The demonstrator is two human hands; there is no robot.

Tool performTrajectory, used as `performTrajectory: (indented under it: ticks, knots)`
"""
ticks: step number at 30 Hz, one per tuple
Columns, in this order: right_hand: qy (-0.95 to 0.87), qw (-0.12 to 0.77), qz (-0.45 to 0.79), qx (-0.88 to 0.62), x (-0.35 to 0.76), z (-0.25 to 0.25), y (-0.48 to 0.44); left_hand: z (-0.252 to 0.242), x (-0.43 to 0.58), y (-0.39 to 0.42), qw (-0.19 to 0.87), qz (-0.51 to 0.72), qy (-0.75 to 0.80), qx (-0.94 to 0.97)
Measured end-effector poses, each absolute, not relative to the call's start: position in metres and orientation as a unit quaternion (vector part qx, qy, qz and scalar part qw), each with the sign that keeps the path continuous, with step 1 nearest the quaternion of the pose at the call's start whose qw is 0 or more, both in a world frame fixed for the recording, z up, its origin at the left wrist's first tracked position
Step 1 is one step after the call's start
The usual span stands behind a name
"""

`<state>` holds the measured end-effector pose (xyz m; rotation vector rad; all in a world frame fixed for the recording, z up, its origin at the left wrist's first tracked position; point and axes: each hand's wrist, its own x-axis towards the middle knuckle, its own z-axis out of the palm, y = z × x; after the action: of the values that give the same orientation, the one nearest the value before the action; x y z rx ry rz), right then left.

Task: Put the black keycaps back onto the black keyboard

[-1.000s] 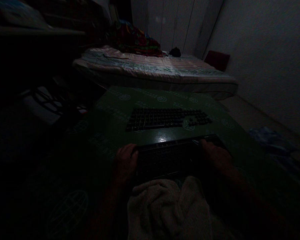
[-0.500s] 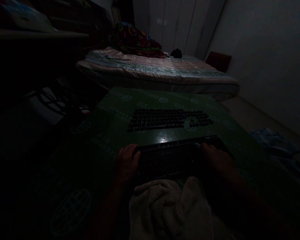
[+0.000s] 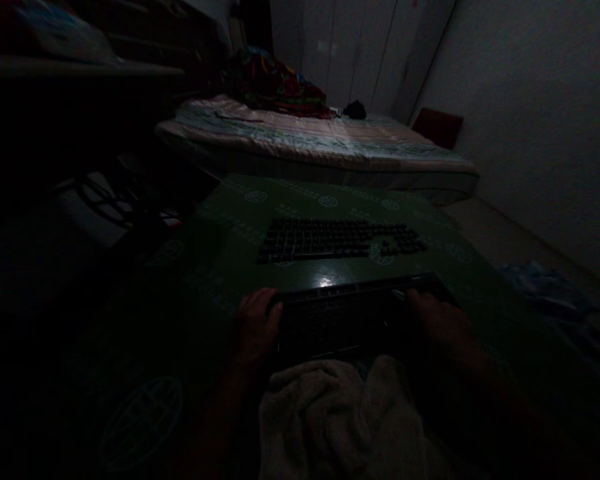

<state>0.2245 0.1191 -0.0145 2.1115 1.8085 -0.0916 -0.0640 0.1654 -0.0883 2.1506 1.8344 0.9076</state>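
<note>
The room is very dark. A black keyboard frame (image 3: pixel 345 313) rests on a green patterned table (image 3: pixel 220 227) close in front of me. My left hand (image 3: pixel 255 327) grips its left end with the fingers curled over the edge. My right hand (image 3: pixel 433 320) holds its right end the same way. Farther out on the table, several loose black keycaps (image 3: pixel 337 239) lie set out in rows. A pale towel (image 3: pixel 335 417) is bunched up just below the frame, between my forearms.
A bed (image 3: pixel 325 143) with a striped sheet and a heap of coloured cloth (image 3: pixel 277 83) stands beyond the table. A dark red cushion (image 3: pixel 437 127) leans at the right wall. Blue cloth (image 3: pixel 545 293) lies on the floor to the right. Dark furniture fills the left.
The view has shifted slightly; both hands stay on the ends of the keyboard frame.
</note>
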Motion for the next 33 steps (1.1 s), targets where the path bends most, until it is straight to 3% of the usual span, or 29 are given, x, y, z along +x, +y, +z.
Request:
performTrajectory:
  ticks: [18, 33]
  knots:
    - [0.66, 0.181, -0.021, 0.729, 0.225, -0.013, 0.123, -0.087, -0.064, 0.164, 0.107, 0.307, 0.621, 0.713]
    - [0.663, 0.103, -0.043, 0.74, 0.211, -0.015, 0.129, -0.099, -0.079, 0.175, 0.105, 0.339, 0.639, 0.682]
